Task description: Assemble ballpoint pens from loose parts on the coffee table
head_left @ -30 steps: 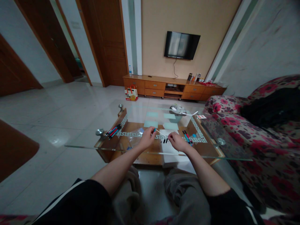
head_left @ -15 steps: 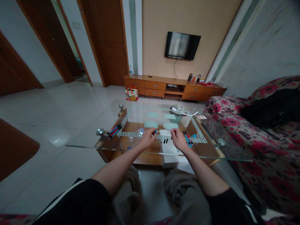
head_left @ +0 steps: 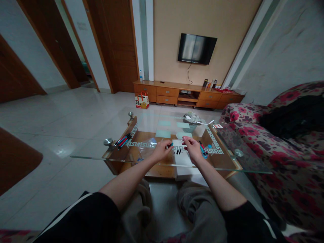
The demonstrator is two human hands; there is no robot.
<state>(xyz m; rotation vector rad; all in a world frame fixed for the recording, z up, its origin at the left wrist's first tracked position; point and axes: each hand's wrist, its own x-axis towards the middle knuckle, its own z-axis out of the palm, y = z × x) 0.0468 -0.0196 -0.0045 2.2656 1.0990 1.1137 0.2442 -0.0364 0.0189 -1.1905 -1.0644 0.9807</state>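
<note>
Over the glass coffee table (head_left: pixel 149 161), my left hand (head_left: pixel 162 150) pinches a small blue pen part (head_left: pixel 172 144), mostly hidden by the fingers. Close by on the right, my right hand (head_left: pixel 192 148) has its thumb and fingers closed on a thin whitish pen refill (head_left: pixel 180 139), which tilts toward the left hand. Several small black pieces like pen caps (head_left: pixel 178 152) lie just below, between the hands. A bundle of blue, red and black pens (head_left: pixel 123 141) rests at the table's left; more pens (head_left: pixel 203 149) are beside my right hand.
A clear plastic bag (head_left: pixel 146 148) lies left of my left hand. A white box (head_left: pixel 183 173) shows near the table's front. Farther back stands a basket (head_left: pixel 189 127) with crumpled contents. A flowered sofa (head_left: pixel 283 145) borders the right side.
My hands have come closer together. The thin refill, level between both hands before, now slants from the right fingers, and the blue part has shifted slightly right with my left hand.
</note>
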